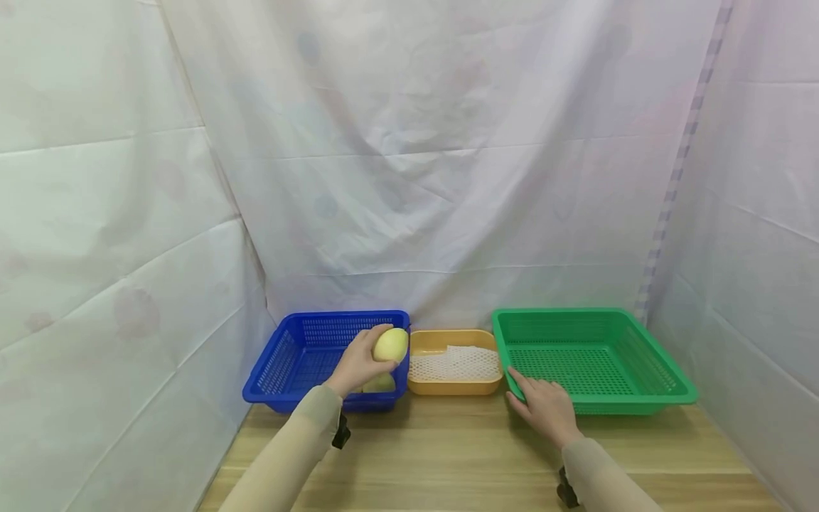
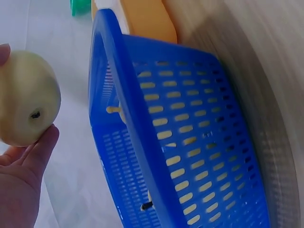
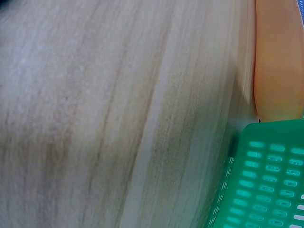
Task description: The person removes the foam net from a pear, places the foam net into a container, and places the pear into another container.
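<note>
My left hand [image 1: 360,363] holds a pale yellow-green pear [image 1: 391,345] above the right side of the blue basket [image 1: 259,387]. In the left wrist view, fingers and thumb lie round the pear [image 2: 29,97], its dark blossom end showing. More pears [image 1: 379,384] sit below inside the blue basket, partly hidden by the hand and basket wall; two stems poke up at its rim. My right hand [image 1: 547,409] grips the near left corner of the green basket [image 1: 630,409], its thumb outside the rim. The right wrist view does not show that hand.
Between the two baskets stands a yellow-orange tray [image 1: 454,388] with white foam netting [image 1: 457,364] in it. All three stand in a row on a wooden table [image 1: 448,455]. White cloth [image 1: 435,178] hangs behind and at both sides.
</note>
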Action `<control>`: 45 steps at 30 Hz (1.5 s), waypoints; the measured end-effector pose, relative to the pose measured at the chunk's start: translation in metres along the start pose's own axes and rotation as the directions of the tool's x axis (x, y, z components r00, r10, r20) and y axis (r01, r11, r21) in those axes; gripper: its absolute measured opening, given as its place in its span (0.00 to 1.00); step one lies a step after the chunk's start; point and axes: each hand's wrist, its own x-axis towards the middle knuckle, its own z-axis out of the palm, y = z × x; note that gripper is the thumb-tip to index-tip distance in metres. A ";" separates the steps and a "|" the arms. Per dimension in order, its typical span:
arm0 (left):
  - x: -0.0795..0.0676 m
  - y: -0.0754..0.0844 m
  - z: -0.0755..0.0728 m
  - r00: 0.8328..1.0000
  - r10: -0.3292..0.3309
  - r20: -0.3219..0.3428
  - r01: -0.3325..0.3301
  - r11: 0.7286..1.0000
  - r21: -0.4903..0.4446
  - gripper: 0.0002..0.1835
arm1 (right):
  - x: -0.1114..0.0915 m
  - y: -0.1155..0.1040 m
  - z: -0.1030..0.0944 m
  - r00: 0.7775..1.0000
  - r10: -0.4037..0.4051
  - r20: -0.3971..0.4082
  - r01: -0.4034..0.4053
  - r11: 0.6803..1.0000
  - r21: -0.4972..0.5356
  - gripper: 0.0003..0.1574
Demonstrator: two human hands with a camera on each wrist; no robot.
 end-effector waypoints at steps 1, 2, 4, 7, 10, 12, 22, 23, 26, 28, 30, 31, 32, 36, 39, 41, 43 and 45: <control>0.001 -0.001 -0.001 1.000 -0.008 -0.003 0.008 1.000 -0.001 0.40 | 0.000 0.000 0.000 1.000 -0.002 -0.001 0.002 1.000 -0.003 0.38; 0.002 -0.002 -0.003 1.000 -0.011 -0.006 0.011 1.000 -0.001 0.40 | 0.000 0.000 0.000 1.000 -0.001 -0.003 0.001 1.000 -0.001 0.38; 0.006 -0.004 -0.006 1.000 -0.016 -0.014 0.016 1.000 0.000 0.40 | 0.000 0.000 0.000 1.000 -0.003 -0.010 0.003 1.000 -0.002 0.38; 0.011 -0.008 -0.010 0.999 -0.022 -0.029 0.022 1.000 0.005 0.39 | 0.001 0.000 0.000 1.000 -0.006 -0.016 0.006 1.000 -0.006 0.38; 0.015 -0.011 -0.014 0.999 -0.034 -0.038 0.034 0.999 0.006 0.39 | 0.001 -0.001 0.001 1.000 -0.003 -0.013 0.003 1.000 -0.004 0.38; 0.017 -0.013 -0.016 0.998 -0.049 -0.040 0.050 0.999 0.012 0.39 | 0.001 -0.001 0.001 1.000 0.001 -0.010 -0.001 1.000 -0.004 0.38; 0.021 -0.018 -0.017 0.992 -0.125 -0.019 0.126 0.991 0.045 0.43 | 0.000 -0.001 0.000 1.000 0.003 -0.010 -0.003 1.000 -0.004 0.38; 0.022 -0.019 -0.016 0.991 -0.132 -0.017 0.133 0.990 0.048 0.43 | 0.000 -0.001 0.000 1.000 0.004 -0.008 -0.004 1.000 -0.004 0.38; 0.024 -0.021 -0.016 0.988 -0.152 -0.017 0.152 0.987 0.057 0.44 | 0.001 -0.002 -0.002 1.000 0.011 0.003 -0.011 1.000 0.000 0.37; 0.026 -0.023 -0.015 0.987 -0.160 -0.015 0.161 0.985 0.065 0.43 | 0.001 -0.002 -0.003 1.000 0.017 0.011 -0.017 1.000 0.001 0.37; 0.027 -0.024 -0.015 0.986 -0.167 -0.014 0.168 0.982 0.085 0.42 | 0.001 -0.003 -0.004 1.000 0.021 0.021 -0.021 1.000 -0.001 0.37; 0.028 -0.025 -0.014 0.986 -0.167 -0.013 0.168 0.981 0.098 0.41 | 0.001 -0.002 -0.003 0.999 0.024 0.026 -0.024 1.000 -0.003 0.38; 0.029 -0.026 -0.014 0.986 -0.164 -0.014 0.164 0.980 0.114 0.40 | 0.001 -0.002 -0.003 0.999 0.026 0.028 -0.026 1.000 -0.002 0.38; 0.032 -0.030 -0.013 0.986 -0.166 -0.008 0.165 0.972 0.165 0.39 | 0.001 -0.002 -0.002 0.999 0.028 0.034 -0.028 1.000 -0.006 0.37; 0.034 -0.033 -0.012 0.982 -0.189 0.008 0.184 0.968 0.173 0.39 | 0.001 -0.002 -0.001 0.999 0.025 0.024 -0.024 1.000 -0.004 0.37; 0.034 -0.035 -0.011 0.979 -0.204 0.023 0.198 0.966 0.165 0.39 | 0.001 -0.001 -0.001 1.000 0.021 0.013 -0.021 1.000 -0.004 0.37; 0.035 -0.037 -0.010 0.976 -0.215 0.042 0.206 0.966 0.156 0.39 | 0.001 -0.001 0.000 1.000 0.018 0.004 -0.018 1.000 -0.003 0.38; 0.035 -0.039 -0.009 0.972 -0.226 0.063 0.215 0.965 0.152 0.39 | 0.000 -0.001 0.000 1.000 0.018 0.001 -0.018 1.000 -0.006 0.38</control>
